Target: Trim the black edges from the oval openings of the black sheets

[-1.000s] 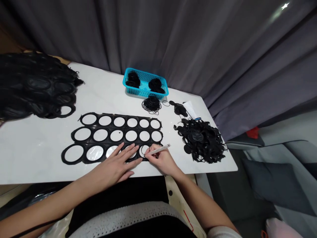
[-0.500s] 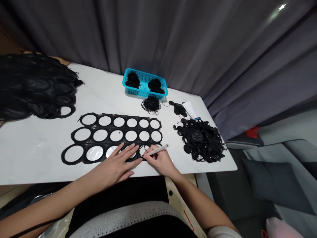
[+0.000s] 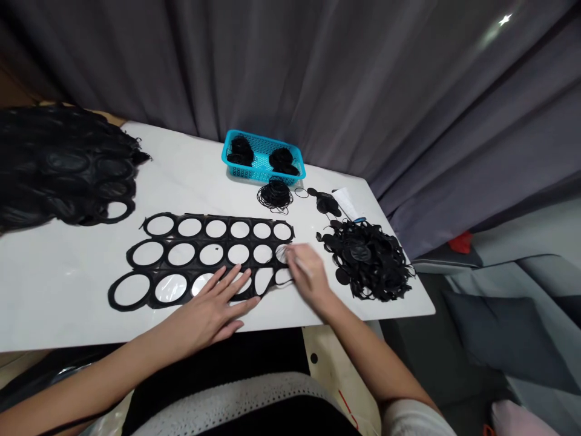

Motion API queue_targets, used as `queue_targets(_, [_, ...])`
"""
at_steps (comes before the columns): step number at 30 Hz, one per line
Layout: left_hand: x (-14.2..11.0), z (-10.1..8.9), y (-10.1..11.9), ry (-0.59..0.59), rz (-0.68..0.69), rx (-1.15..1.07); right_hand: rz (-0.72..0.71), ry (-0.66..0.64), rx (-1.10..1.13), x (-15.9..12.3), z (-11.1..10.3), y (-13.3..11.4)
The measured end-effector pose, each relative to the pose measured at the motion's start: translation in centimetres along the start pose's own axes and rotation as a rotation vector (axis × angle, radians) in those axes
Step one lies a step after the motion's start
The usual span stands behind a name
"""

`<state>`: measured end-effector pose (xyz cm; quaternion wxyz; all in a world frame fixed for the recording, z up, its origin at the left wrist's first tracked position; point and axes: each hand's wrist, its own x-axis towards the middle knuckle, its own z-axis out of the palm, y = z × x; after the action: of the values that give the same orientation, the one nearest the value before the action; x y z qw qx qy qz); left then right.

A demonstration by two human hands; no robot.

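Observation:
A black rubber-like sheet (image 3: 163,266) with rows of large round holes lies flat on the white table. My left hand (image 3: 227,303) rests on its near row, fingers spread and pressing it down. Over the sheet's right end, my right hand (image 3: 308,269) is closed around a slim white tool (image 3: 305,266), blurred by motion. Thin black strands (image 3: 282,253) show at its fingertips; whether they are gripped is unclear. Near that hand, the sheet's lower right corner is pulled out of shape, one hole stretched narrow.
A blue basket (image 3: 265,175) holds black ring bundles. Before it lies a heap of thin black rings (image 3: 275,195). At right sits a pile of black scraps (image 3: 370,260), with black discs (image 3: 327,203) and a white paper (image 3: 347,203) behind. Stacked black sheets (image 3: 59,166) fill the left.
My right hand has moved right and away from me, from the near row's fifth hole to the sheet's right edge. The sheet's corner has become distorted. My left hand stays in place.

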<state>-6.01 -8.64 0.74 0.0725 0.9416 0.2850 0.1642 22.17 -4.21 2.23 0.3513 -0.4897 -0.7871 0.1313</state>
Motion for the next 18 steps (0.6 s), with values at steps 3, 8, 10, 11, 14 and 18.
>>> queue_targets(3, [-0.1, -0.3, 0.2, 0.012, 0.006, 0.015, 0.231, 0.168, -0.049, 3.5, -1.5, 2.0])
queue_targets(8, [1.5, -1.7, -0.4, 0.023, -0.047, 0.049, 0.360, -0.097, 0.312, 5.2, -0.4, 0.7])
queue_targets(10, [2.5, -1.9, -1.2, 0.046, -0.100, 0.066, 0.373, -0.231, 0.409, 4.9, 0.6, -0.3])
queue_targets(11, [2.9, -1.7, -1.6, 0.050, -0.111, 0.073, 0.377, -0.274, 0.430, 4.8, 1.0, -0.7])
queue_targets(14, [3.4, -0.9, -2.5, 0.031, -0.094, 0.079, 0.383, -0.334, 0.475, 4.3, 1.8, -1.3])
queue_targets(18, [2.9, 0.2, -2.7, 0.030, -0.098, 0.051, 0.384, -0.364, 0.521, 3.9, 2.1, -1.4])
